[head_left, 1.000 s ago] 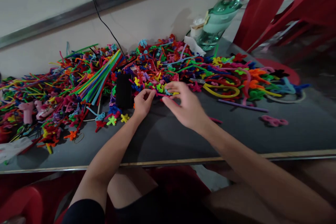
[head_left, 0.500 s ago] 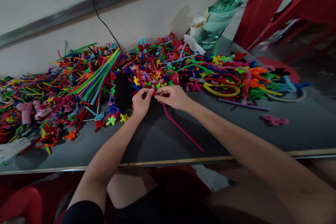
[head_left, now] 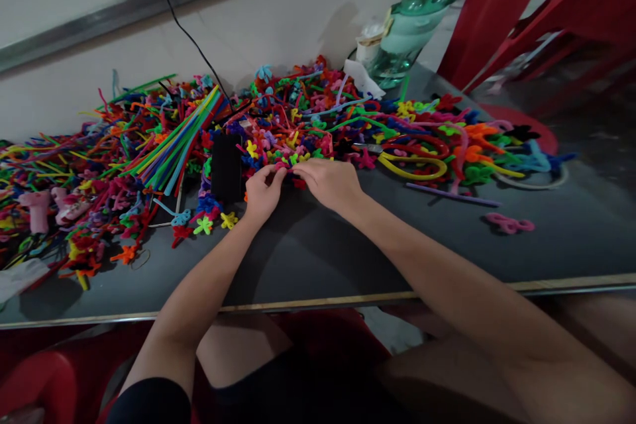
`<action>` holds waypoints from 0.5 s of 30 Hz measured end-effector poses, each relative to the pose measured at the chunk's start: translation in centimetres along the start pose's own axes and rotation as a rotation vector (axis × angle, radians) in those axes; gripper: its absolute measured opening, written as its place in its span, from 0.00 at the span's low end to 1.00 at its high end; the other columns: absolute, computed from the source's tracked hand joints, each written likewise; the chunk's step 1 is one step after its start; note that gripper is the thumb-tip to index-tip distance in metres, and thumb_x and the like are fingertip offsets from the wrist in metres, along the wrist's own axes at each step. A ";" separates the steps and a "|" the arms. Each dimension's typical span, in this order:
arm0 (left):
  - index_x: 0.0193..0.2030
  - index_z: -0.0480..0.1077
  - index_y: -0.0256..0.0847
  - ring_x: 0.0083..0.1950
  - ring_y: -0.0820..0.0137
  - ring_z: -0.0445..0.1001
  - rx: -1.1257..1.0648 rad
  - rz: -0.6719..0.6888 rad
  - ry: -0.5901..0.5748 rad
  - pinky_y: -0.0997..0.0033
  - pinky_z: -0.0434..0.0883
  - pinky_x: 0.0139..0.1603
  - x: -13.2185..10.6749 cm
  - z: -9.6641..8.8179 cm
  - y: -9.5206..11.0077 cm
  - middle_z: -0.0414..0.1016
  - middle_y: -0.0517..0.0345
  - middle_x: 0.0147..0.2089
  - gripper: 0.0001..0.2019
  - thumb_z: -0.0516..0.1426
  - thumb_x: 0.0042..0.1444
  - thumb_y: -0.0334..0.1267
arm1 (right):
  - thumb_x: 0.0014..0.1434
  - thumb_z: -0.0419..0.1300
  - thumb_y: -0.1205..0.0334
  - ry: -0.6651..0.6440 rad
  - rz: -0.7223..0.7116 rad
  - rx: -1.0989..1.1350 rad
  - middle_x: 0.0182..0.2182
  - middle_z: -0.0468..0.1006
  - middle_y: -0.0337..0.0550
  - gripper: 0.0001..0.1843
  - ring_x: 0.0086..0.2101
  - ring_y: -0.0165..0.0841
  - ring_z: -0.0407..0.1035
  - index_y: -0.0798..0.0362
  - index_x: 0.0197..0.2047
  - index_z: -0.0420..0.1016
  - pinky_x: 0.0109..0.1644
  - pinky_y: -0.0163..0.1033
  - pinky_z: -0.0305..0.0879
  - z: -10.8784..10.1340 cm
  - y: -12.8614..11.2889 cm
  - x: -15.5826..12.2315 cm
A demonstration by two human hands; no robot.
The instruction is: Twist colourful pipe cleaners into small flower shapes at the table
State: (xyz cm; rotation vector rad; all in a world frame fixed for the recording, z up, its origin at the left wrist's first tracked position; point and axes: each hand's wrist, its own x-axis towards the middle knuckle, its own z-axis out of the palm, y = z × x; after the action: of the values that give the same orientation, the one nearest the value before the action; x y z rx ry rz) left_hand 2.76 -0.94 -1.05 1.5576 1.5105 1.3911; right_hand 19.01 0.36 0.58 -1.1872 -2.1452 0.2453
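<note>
Close together at the front of the pile, my left hand (head_left: 264,192) and my right hand (head_left: 330,181) work on a magenta pipe cleaner (head_left: 281,165). The left thumb and forefinger pinch it; only a small pink bit shows at their tips. My right fingers are pressed together just beside, closed on the same piece, and the palm hides most of it. To the left of my left hand lies a flat black rectangular object (head_left: 226,169). Yellow and green flower-like twisted pieces (head_left: 229,220) lie just below it.
A heap of colourful pipe cleaners (head_left: 109,139) covers the back of the dark table (head_left: 318,258). Yellow-and-red-handled scissors (head_left: 415,169), a purple pipe cleaner (head_left: 454,195) and a pink twisted piece (head_left: 509,223) lie right. A green bottle (head_left: 410,33) stands behind; red chairs (head_left: 477,20) are beyond.
The magenta pipe cleaner's long tail, which stretched toward the table's front edge, is out of sight now. My right hand has turned palm-down. The view has shifted slightly.
</note>
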 end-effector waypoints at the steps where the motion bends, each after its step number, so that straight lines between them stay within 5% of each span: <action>1: 0.32 0.75 0.40 0.27 0.73 0.66 -0.001 -0.001 -0.003 0.72 0.64 0.31 0.0 0.0 0.0 0.72 0.61 0.26 0.11 0.59 0.56 0.46 | 0.64 0.52 0.64 0.009 -0.019 -0.016 0.40 0.82 0.48 0.14 0.40 0.41 0.76 0.50 0.43 0.80 0.42 0.44 0.66 -0.1 0.3 0.0; 4: 0.32 0.74 0.41 0.26 0.74 0.66 -0.047 0.004 -0.055 0.72 0.64 0.30 -0.1 -0.2 0.1 0.70 0.61 0.24 0.13 0.58 0.57 0.49 | 0.65 0.50 0.66 0.076 -0.053 -0.011 0.41 0.82 0.46 0.16 0.42 0.39 0.76 0.49 0.43 0.79 0.45 0.44 0.67 -0.5 1.1 0.1; 8: 0.31 0.74 0.41 0.26 0.75 0.65 -0.179 -0.013 -0.158 0.73 0.64 0.30 -0.1 -0.2 -0.1 0.70 0.61 0.26 0.14 0.59 0.56 0.50 | 0.64 0.54 0.59 0.234 0.083 0.162 0.38 0.82 0.44 0.12 0.37 0.36 0.76 0.49 0.45 0.78 0.38 0.40 0.68 -0.9 1.5 0.1; 15: 0.31 0.75 0.39 0.28 0.75 0.68 -0.243 -0.039 -0.295 0.73 0.66 0.32 0.0 0.0 -0.3 0.73 0.59 0.26 0.12 0.63 0.52 0.48 | 0.56 0.64 0.52 0.360 0.248 0.484 0.28 0.82 0.43 0.12 0.28 0.35 0.74 0.51 0.31 0.81 0.34 0.40 0.70 -0.1 0.9 0.0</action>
State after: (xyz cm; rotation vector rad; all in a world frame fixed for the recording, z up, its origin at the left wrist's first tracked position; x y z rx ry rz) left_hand 2.71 -0.85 -1.29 1.4958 1.1455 1.2105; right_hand 19.68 0.85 0.25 -1.1046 -1.5139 0.5770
